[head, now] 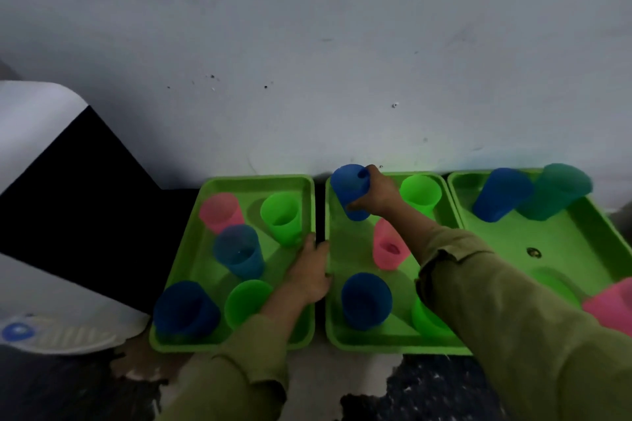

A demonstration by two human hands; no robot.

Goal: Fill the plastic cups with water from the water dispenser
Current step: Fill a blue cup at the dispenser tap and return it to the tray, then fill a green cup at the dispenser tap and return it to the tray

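Observation:
Three green trays stand side by side against the wall. My right hand (378, 193) grips a blue cup (349, 190) at the far left corner of the middle tray (337, 331), the cup tilted. My left hand (309, 270) rests on the right rim of the left tray (191, 267), fingers wrapped over the edge. The left tray holds several cups: pink (220, 212), green (282, 217), teal-blue (239, 251), dark blue (186, 308), green (248, 301). The water dispenser (37, 215) stands at the far left, with its blue tap (17, 331) low down.
The middle tray also holds a green cup (420, 193), a pink cup (388, 248), a dark blue cup (366, 299) and a green one partly behind my sleeve. The right tray (564, 239) carries blue (501, 195), teal (554, 191) and pink (612, 309) cups. The wall is right behind.

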